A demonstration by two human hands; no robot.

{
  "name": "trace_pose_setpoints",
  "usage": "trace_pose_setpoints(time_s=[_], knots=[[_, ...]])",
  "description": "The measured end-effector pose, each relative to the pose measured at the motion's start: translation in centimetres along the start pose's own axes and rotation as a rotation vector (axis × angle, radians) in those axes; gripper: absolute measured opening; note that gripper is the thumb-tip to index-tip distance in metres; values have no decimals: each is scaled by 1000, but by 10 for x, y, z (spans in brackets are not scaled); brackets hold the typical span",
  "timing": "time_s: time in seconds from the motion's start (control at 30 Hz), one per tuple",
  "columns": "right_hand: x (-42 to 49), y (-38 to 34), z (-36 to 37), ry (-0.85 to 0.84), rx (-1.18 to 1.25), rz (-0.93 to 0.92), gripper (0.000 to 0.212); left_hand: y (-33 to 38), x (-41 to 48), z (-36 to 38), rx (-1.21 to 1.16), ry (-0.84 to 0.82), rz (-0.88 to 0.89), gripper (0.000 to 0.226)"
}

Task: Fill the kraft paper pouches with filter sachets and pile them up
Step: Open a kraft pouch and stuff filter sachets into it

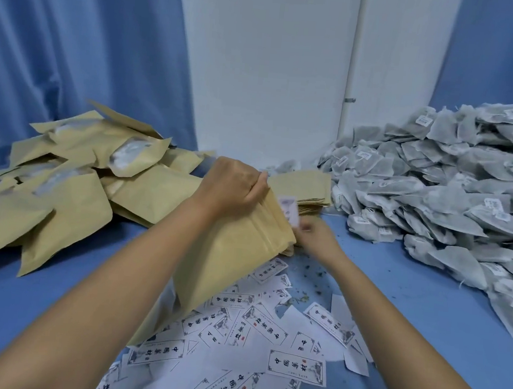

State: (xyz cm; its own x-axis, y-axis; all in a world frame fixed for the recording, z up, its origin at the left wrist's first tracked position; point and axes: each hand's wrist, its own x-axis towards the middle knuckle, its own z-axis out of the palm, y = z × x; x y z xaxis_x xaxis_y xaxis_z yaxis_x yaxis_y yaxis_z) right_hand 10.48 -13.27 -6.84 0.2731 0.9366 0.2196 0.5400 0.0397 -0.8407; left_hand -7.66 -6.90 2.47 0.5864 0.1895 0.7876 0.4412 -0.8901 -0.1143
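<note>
The left hand (237, 183) grips the top edge of a kraft pouch (237, 255), fingers curled over its rim, and holds it tilted above the table (425, 320) with its mouth turned to the right. The right hand (314, 234) sits just at that mouth. It is blurred, so I cannot tell whether its fingers grip a sachet or have let one go, though a small white tag (288, 205) shows at the opening, which suggests a sachet is going in. The step in hand looks like the filling itself. To do it well, the left hand should keep the rim pinched so the mouth stays spread. The right hand should feed the sachet in corner first, and the tag and string should follow it inside rather than hang over the edge. The heap of filter sachets (454, 207) lies on the right, within easy reach. A flat stack of empty pouches (309, 183) lies just behind the hands. The pile of filled pouches (71, 182) spreads loosely on the left, and the finished pouch belongs on top of it, laid flat so it does not slide off. Printed labels (267, 324) are scattered under the held pouch, so it should be lifted clear to avoid dragging them along.
</note>
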Motion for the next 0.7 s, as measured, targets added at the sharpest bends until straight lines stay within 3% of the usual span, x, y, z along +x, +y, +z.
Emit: trace_pose_setpoints(time_s=[0.07, 0.1, 0.13, 0.2, 0.27, 0.33, 0.4, 0.53, 0.63, 0.7], knots=[[-3, -10, -15, 363, 262, -65, 31, 1, 0, 2, -5, 10, 3, 53], [-4, -19, -22, 397, 414, -119, 35, 1, -1, 3, -1, 22, 11, 53], [-6, -30, -25, 313, 480, -174, 36, 2, -1, 4, 2, 36, 18, 51], [-11, -56, -21, -17, 247, -176, 36, 6, 0, 5, -16, 61, 20, 49], [-11, -79, -8, -339, -58, -56, 28, 11, 2, 6, -63, 115, 22, 47], [-9, -93, 0, -530, -81, 80, 22, 18, 6, 6, -115, 170, 47, 47], [-11, -98, 5, -515, -129, 233, 25, 24, 9, 7, -152, 171, 96, 47], [-5, -87, 17, -364, -292, 145, 32, 27, 7, 5, -155, 126, 162, 46], [1, -90, 14, -357, -90, 11, 34, 18, 4, 2, -83, 144, 121, 46], [3, -93, 2, -436, 67, -56, 20, 11, 3, 3, -31, 162, 68, 47]])
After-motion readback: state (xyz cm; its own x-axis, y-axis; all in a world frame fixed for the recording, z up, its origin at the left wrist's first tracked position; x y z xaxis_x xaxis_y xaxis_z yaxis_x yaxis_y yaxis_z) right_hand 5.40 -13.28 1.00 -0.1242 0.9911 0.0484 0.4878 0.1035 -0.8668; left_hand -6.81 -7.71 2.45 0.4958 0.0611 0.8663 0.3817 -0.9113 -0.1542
